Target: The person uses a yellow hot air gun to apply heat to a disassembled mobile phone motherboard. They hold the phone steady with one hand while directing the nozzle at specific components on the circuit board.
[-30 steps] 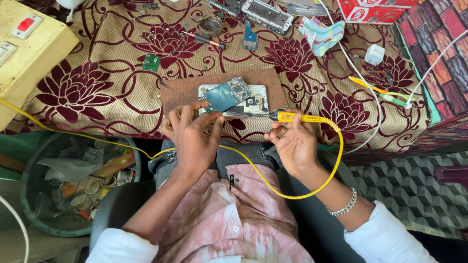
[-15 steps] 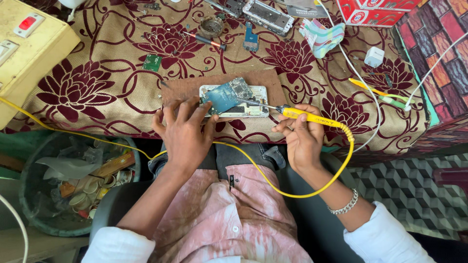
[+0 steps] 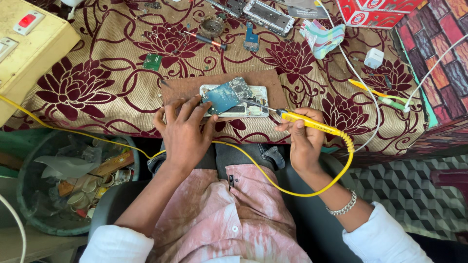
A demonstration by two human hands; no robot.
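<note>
An opened white phone body (image 3: 253,108) lies on a brown board (image 3: 187,86) at the table's near edge. A blue circuit board (image 3: 225,94) rests tilted on top of it. My left hand (image 3: 183,130) lies flat with fingers spread, its fingertips pressing the phone's left end and the board. My right hand (image 3: 304,141) grips a yellow soldering iron (image 3: 312,124) like a pen. Its metal tip points left and touches the right edge of the circuit board. The iron's yellow cord (image 3: 273,184) loops across my lap.
A maroon-flowered cloth (image 3: 97,87) covers the table. On it lie a small green board (image 3: 152,61), a screwdriver (image 3: 204,40), phone frames (image 3: 268,14), a folded cloth (image 3: 321,38), a white charger (image 3: 374,57) and a red box (image 3: 380,9). A yellow switch box (image 3: 24,48) stands left, a waste bin (image 3: 68,185) below.
Both hands have moved up from my lap to the phone. The soldering iron's tip has swung onto the circuit board, and my left fingers now press the phone's left end.
</note>
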